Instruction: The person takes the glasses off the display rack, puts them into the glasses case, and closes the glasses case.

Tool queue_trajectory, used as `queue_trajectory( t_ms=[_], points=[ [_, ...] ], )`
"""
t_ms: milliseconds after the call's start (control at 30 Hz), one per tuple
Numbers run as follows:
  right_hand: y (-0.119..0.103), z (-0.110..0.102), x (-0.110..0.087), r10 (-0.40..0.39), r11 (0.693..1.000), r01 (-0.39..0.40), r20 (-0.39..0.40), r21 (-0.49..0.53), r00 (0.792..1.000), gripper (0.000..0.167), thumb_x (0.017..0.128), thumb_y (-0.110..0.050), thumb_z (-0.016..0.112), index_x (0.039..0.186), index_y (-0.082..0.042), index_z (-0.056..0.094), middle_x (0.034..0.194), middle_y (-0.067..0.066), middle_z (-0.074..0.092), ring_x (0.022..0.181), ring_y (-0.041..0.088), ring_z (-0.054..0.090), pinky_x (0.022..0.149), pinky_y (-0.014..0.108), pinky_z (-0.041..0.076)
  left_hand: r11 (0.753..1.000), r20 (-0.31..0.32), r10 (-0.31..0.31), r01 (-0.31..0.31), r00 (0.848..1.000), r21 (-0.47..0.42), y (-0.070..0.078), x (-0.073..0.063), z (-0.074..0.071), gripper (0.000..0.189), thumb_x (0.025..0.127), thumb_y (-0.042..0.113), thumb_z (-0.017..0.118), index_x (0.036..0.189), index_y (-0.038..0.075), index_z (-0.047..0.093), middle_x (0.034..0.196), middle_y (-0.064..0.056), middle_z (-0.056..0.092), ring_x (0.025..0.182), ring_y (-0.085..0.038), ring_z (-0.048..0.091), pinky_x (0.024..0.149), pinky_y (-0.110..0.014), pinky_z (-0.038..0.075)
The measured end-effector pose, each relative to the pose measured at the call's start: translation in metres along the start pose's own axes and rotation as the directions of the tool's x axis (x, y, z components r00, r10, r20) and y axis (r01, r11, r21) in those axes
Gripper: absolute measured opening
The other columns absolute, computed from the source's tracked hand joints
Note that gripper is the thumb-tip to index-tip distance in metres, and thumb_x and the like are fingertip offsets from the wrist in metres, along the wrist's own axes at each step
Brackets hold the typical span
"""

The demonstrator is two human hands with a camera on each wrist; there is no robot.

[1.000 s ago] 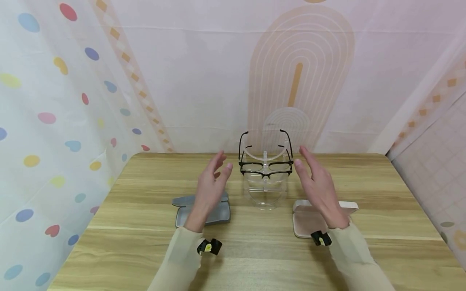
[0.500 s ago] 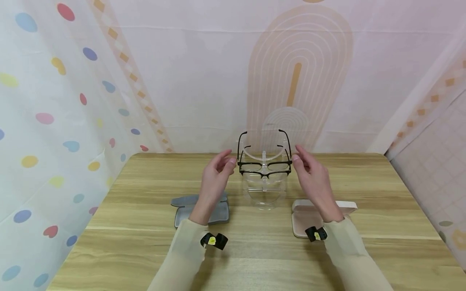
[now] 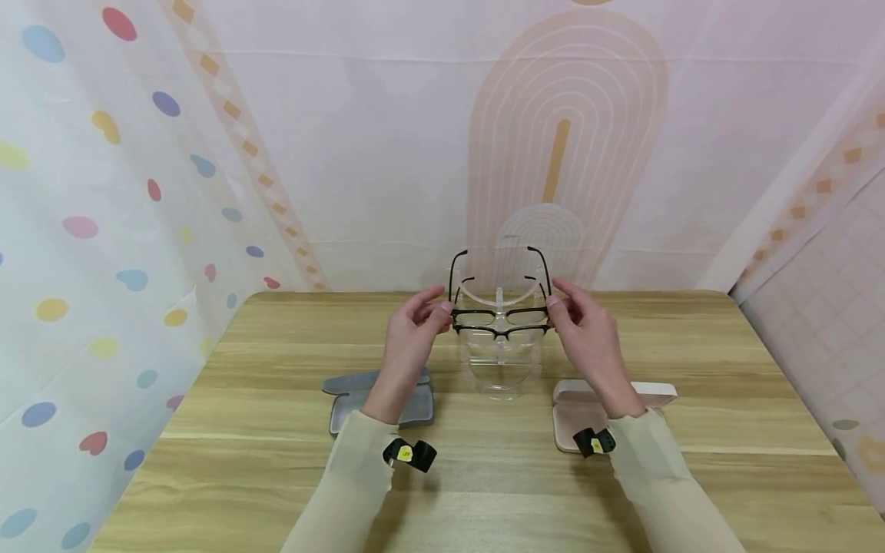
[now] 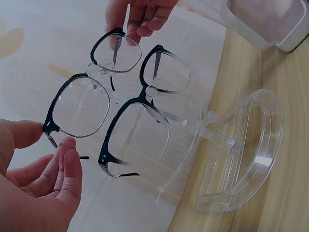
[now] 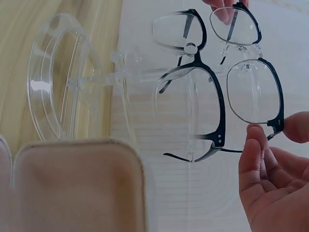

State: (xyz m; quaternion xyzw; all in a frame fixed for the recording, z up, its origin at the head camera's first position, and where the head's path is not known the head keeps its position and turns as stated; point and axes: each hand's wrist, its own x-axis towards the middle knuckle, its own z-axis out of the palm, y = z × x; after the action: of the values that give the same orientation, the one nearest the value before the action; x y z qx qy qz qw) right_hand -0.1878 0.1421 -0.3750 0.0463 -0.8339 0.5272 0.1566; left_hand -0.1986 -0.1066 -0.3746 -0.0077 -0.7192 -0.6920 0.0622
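Head view: pinching upper black eyeglasses [image 3: 527, 311] w/ L hand [image 3: 412, 335] & R hand [image 3: 588, 332], prob. just begun, not yet off clear eyeglass stand [image 3: 501, 394], w/ lower black eyeglasses [image 3: 501, 334] not touched.

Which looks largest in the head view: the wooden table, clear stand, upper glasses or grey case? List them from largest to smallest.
1. Wooden table
2. Clear stand
Unranked: upper glasses and grey case. They span similar widths and both are partly covered, so their order is unsure.
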Motion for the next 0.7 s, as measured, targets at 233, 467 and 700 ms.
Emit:
queue_trajectory(
  t_ms=[233, 467, 700],
  points=[
    [-0.0040, 0.0015, 0.0000, 0.014, 0.998, -0.014, -0.001, 0.061, 1.000, 0.038, 0.105, -0.018, 0.059, 0.139, -0.002, 0.063, 0.088, 0.015, 0.067, 0.073, 0.008, 0.058, 0.062, 0.018, 0.046, 1.000, -0.014, -0.020, 0.021, 1.000, 0.005, 0.0014, 0.0001, -0.0007, 0.041, 0.098, 0.010, 0.069, 0.137, 0.000, 0.064, 0.106, -0.016, 0.074, 0.085, -0.014, 0.068, 0.079, -0.020, 0.057],
    [-0.0074, 0.0007, -0.0014, 0.021, 0.996, -0.021, 0.004, 0.086, 1.000, 0.038, 0.105, -0.017, 0.060, 0.139, -0.002, 0.063, 0.091, 0.014, 0.069, 0.077, 0.014, 0.063, 0.064, 0.017, 0.049, 1.000, -0.030, -0.018, 0.018, 0.999, -0.006, 0.0036, -0.0018, -0.0004, 0.038, 0.097, 0.009, 0.070, 0.135, 0.001, 0.066, 0.104, -0.014, 0.074, 0.085, -0.018, 0.069, 0.078, -0.022, 0.058],
    [-0.0098, -0.0012, -0.0029, 0.021, 0.995, -0.021, 0.007, 0.102, 1.000, 0.038, 0.105, -0.016, 0.060, 0.140, -0.001, 0.062, 0.097, 0.019, 0.070, 0.078, 0.012, 0.065, 0.069, 0.016, 0.052, 0.999, -0.033, -0.016, 0.015, 0.999, -0.039, 0.0067, -0.0037, 0.0002, 0.038, 0.096, 0.007, 0.070, 0.134, 0.002, 0.067, 0.103, -0.012, 0.075, 0.082, -0.014, 0.068, 0.079, -0.023, 0.058]
  ],
)
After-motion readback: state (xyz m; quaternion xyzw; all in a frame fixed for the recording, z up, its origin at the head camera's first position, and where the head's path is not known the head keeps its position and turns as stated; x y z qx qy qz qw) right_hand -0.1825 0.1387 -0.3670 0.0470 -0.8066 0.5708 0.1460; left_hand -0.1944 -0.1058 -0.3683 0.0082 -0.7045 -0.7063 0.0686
